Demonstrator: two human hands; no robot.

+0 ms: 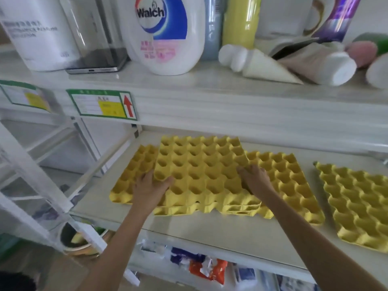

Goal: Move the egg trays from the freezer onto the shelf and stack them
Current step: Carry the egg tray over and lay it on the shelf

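Note:
A yellow egg tray point(201, 169) lies on top of other yellow trays on the pale middle shelf point(210, 229). One lower tray point(136, 164) pokes out to the left and another lower tray point(294, 181) sticks out to the right, so the pile is skewed. My left hand point(150, 189) grips the top tray's left front corner. My right hand point(255, 179) holds its right edge, fingers curled over the cups. A separate yellow egg tray point(357, 202) lies flat further right on the same shelf.
The shelf above point(231, 97) carries a Walch detergent bottle point(165, 34), a white bag point(39, 32), a yellow can point(241, 19) and toppled white bottles point(327, 66). A green label point(102, 106) hangs on its edge. Packets point(205, 267) fill the shelf below. A white rack frame point(42, 175) stands left.

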